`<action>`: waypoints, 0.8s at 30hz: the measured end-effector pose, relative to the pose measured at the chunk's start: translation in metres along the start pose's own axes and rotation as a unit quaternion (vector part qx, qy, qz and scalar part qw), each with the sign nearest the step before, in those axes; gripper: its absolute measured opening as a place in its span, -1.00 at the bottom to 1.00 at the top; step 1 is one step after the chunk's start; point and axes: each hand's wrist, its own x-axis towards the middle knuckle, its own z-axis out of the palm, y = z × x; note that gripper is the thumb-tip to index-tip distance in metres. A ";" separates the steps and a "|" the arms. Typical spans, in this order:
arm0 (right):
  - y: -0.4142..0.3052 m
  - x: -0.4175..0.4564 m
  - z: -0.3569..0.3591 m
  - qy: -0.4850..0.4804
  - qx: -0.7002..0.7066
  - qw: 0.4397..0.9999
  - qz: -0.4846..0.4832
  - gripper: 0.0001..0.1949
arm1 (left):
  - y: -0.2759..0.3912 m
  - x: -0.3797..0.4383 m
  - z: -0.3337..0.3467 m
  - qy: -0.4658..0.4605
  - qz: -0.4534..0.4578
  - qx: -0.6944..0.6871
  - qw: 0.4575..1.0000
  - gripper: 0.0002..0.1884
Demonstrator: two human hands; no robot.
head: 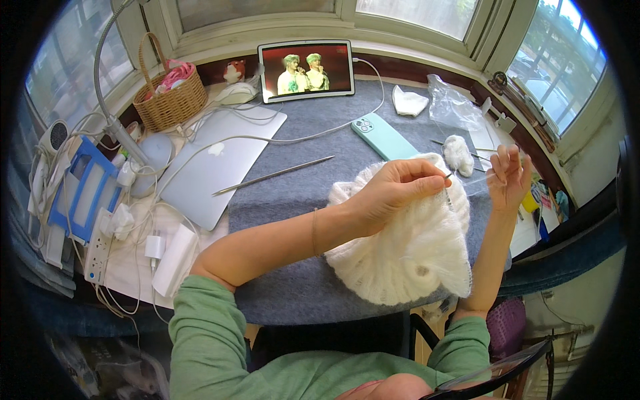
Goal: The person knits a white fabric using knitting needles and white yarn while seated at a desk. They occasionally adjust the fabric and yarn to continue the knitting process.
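My left hand point(405, 187) grips the upper edge of a fluffy white knitted piece point(400, 255), along with a thin knitting needle point(448, 176) whose tip pokes out past the thumb. The knitting drapes over the table's front edge area, with a dark cord or needle along its right side. My right hand point(507, 177) is raised to the right of it, fingers spread and slightly curled. Faint strands show near its fingertips; whether it pinches yarn is unclear. Just behind, between the hands, lies a small ball of white yarn point(457, 155).
A mint-green phone point(384, 136) lies behind the knitting on a grey felt mat point(300, 210). A metal knitting needle point(273, 175) and a silver laptop point(220, 160) are to the left. At the back stand a tablet point(307, 70) and a wicker basket point(170, 102). Cables cross the table.
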 end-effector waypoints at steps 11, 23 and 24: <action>0.034 0.008 0.066 -0.066 -0.368 0.925 0.068 -0.57 | 0.001 -0.003 0.004 -0.007 0.012 0.051 0.999 -0.88; -0.037 0.014 -0.036 -0.102 -0.150 0.982 0.046 -0.65 | 0.040 -0.011 0.010 -0.049 0.030 0.051 0.997 -0.91; -0.047 0.013 -0.044 -0.008 -0.115 0.991 0.068 -0.67 | 0.045 -0.014 0.009 -0.047 0.033 0.052 0.997 -0.92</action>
